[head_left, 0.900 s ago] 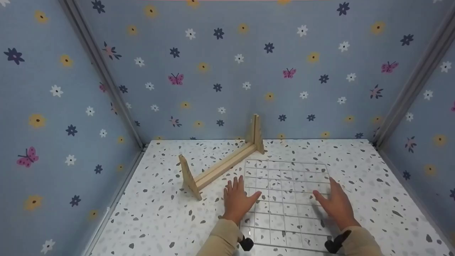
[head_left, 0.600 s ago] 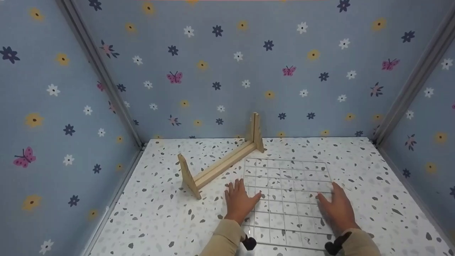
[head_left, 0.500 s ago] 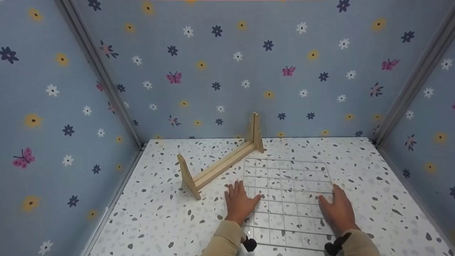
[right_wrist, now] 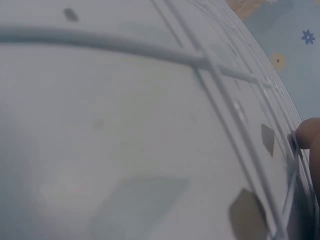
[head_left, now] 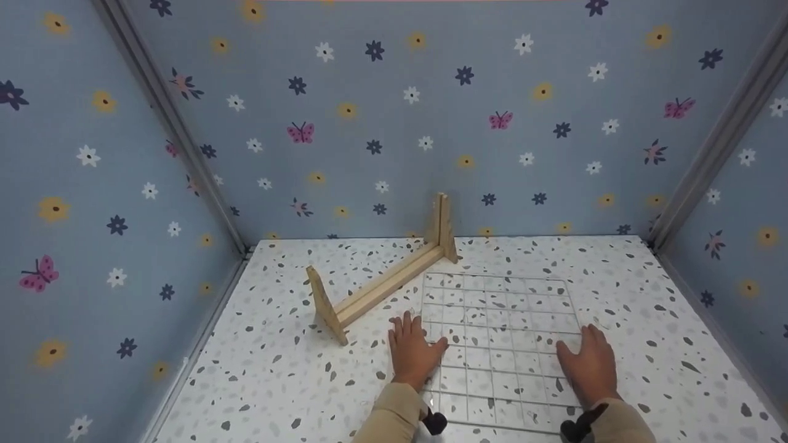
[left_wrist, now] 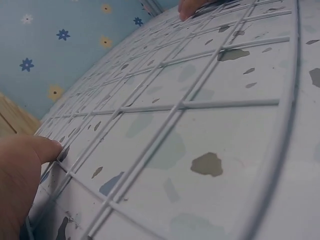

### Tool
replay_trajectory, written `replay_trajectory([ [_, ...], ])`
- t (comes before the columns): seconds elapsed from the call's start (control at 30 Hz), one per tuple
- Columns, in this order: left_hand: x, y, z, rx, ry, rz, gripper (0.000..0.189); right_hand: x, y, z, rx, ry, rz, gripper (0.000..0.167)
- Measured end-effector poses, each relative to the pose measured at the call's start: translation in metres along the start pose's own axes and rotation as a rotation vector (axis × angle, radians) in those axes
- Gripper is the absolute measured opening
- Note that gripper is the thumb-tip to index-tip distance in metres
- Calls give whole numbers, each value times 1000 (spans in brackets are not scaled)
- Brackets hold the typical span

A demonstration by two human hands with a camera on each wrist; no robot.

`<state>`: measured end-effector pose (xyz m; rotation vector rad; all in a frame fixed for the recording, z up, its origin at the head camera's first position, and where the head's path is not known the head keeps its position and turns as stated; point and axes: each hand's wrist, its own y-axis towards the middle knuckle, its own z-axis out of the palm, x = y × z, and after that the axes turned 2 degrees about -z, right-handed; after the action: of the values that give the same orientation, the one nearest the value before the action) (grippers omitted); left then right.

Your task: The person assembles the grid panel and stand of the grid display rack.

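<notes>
Wire grid (head_left: 492,371) flat on the speckled tabletop (head_left: 277,381), left hand (head_left: 414,354) at its left edge, right hand (head_left: 591,363) at its right, thumbs spread wide from the fingers, kinda poking in over it

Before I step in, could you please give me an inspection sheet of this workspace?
Surface: white tabletop with grey speckles.
Job's things: wire grid lying flat; wooden stand with two upright ends, set at an angle beyond the grid's left side.
Clutter: nothing seen.
Hands: left hand at the grid's left edge, right hand at its right edge, both thumbs pointing inward.
Cables: nothing seen.
Surroundings: blue flowered walls on three sides, grey corner posts.
</notes>
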<state>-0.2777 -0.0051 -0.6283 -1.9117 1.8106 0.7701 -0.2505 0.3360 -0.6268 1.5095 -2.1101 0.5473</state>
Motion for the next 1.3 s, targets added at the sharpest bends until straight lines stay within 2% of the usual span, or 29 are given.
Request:
replay_trajectory([
  [0.23, 5, 1, 13, -44, 27, 7, 80, 0, 2, -3, -6, 13, 29, 86],
  [0.37, 6, 2, 12, -42, 37, -12, 79, 5, 3, -6, 15, 100, 65, 85],
  [0.53, 6, 2, 9, -53, 43, -3, 78, 16, 4, -10, 18, 224, 104, 83],
  [0.87, 3, 0, 15, -66, 54, -16, 79, 24, 9, -17, -5, 316, 243, 96],
  [1.03, 2, -1, 15, -68, 32, -17, 80, 24, 10, -15, -38, 317, 259, 92],
  [1.3, -2, 4, 10, -20, 10, -42, 81, 22, 7, -9, -83, 215, 210, 82],
])
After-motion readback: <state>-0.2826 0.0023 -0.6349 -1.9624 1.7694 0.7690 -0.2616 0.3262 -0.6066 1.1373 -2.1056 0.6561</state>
